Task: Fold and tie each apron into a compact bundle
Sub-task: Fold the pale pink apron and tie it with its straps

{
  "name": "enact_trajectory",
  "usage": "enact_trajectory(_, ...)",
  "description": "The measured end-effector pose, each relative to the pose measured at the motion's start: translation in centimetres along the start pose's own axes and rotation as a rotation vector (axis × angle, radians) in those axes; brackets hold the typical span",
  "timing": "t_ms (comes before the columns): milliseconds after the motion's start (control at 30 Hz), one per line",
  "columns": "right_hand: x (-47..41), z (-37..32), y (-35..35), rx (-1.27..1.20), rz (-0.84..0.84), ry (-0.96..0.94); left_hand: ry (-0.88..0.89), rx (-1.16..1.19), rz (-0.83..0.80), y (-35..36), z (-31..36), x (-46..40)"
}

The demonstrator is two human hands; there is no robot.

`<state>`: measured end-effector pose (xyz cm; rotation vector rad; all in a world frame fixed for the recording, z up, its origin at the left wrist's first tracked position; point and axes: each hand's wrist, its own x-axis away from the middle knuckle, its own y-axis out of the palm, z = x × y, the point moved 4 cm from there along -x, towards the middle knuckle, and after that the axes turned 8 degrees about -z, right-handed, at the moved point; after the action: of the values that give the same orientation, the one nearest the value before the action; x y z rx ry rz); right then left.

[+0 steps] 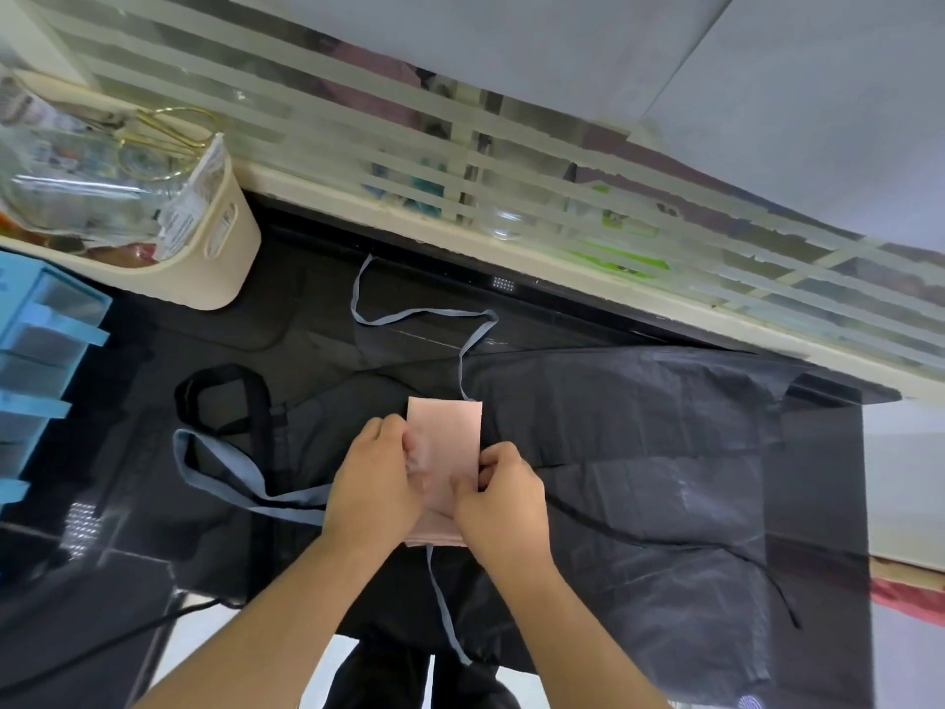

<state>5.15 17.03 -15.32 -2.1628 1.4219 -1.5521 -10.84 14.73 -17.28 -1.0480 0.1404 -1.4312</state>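
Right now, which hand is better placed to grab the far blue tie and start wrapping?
Probably the right hand: the far blue tie leaves the pink apron's top right corner, on its side. The left hand could keep pinning the folds.

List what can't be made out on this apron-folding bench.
Head view only:
- Middle and near end of the pink apron: covered by the left hand and right hand.
- Black apron: far right part cut off by the frame edge.
- Cream basket contents: blurred behind clear wrapping.
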Motion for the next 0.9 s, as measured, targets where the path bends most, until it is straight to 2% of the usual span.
enact_trajectory(67, -0.6, -0.3, -0.2, -0.115, -0.067, 0.009, -0.007, 0.0, -0.048, -0.2, -0.1, -0.3)
enact_trajectory(167, -0.9, -1.5, -0.2, 0.017, -0.176, -0.088, -0.011, 0.01, -0.072, -0.5, -0.2, -0.2)
enact_trajectory(233, -0.6, -1.8, -0.5, 0.086, -0.201, -0.128, -0.029, 0.024, -0.078, -0.7, 0.0, 0.2)
enact_trajectory(333, 0.2, -1.7, -2.3, -0.016, -0.216, -0.1, -0.077, 0.097, -0.062, -1.3, 0.9, 1.3)
enact_trajectory(400, 1.4, -1.4, -4.5, -0.099, -0.171, -0.082, -0.174, 0.128, -0.073, -2.5, 1.7, 2.7)
enact_trajectory(433, 1.9, -1.2, -5.4, -0.135, -0.153, -0.079, -0.258, 0.149, -0.158, -2.7, 1.8, 3.1)
enact_trajectory(467, 2.8, -1.1, -6.8, -0.171, -0.14, -0.088, -0.363, 0.198, -0.311, -2.9, 2.3, 4.1)
enact_trajectory(533, 3.8, -1.0, -8.7, -0.219, -0.142, -0.121, -0.542, 0.332, -0.692, -2.6, 3.2, 6.2)
enact_trajectory(567, 4.5, -0.9, -9.8, -0.23, -0.149, -0.147, -0.56, 0.419, -0.821, -2.2, 4.0, 7.4)
enact_trajectory(600, 5.1, -0.8, -10.6, -0.248, -0.163, -0.168, -0.536, 0.529, -0.88, -1.7, 4.7, 8.2)
enact_trajectory(667, 6.4, -0.6, -12.1, -0.309, -0.187, -0.193, -0.408, 0.872, -0.863, -0.6, 6.9, 9.5)
enact_trajectory(767, 8.7, -0.1, -14.4, -0.396, -0.196, -0.222, -0.342, 1.462, -0.664, 0.6, 10.9, 11.8)
enact_trajectory(800, 9.6, 0.3, -15.4, -0.421, -0.187, -0.237, -0.311, 1.551, -0.613, 0.8, 12.4, 12.6)
enact_trajectory(900, 11.7, 1.0, -17.8, -0.465, -0.166, -0.278, -0.23, 1.56, -0.465, 0.9, 15.7, 14.0)
